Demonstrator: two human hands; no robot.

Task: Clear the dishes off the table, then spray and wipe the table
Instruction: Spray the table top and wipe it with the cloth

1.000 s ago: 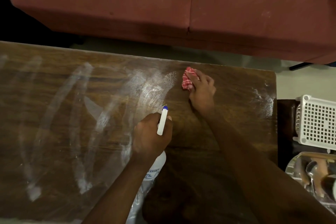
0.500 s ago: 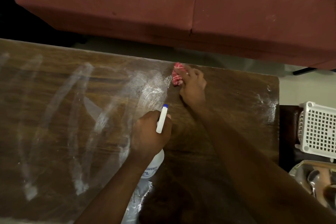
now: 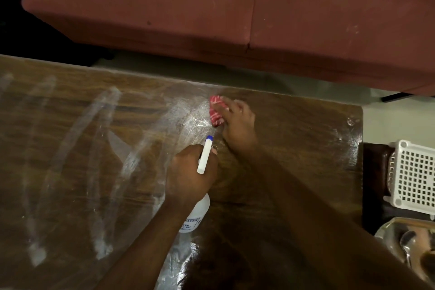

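Streaked wooden surface (image 3: 70, 172) before red sofa (image 3: 235, 7), right hand (image 3: 237, 125) pressing red cloth (image 3: 215, 113) under extended fingers, left hand (image 3: 188, 179) just beside, gripping spray bottle (image 3: 204, 158)

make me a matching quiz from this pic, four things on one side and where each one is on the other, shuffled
Things:
1. cloth
2. bottle
3. basket
4. sofa

Places:
a. gripped in the left hand
b. beyond the far edge of the table
c. on the table, pressed under the right hand
d. off the table's right end

Pairs: 1-c, 2-a, 3-d, 4-b
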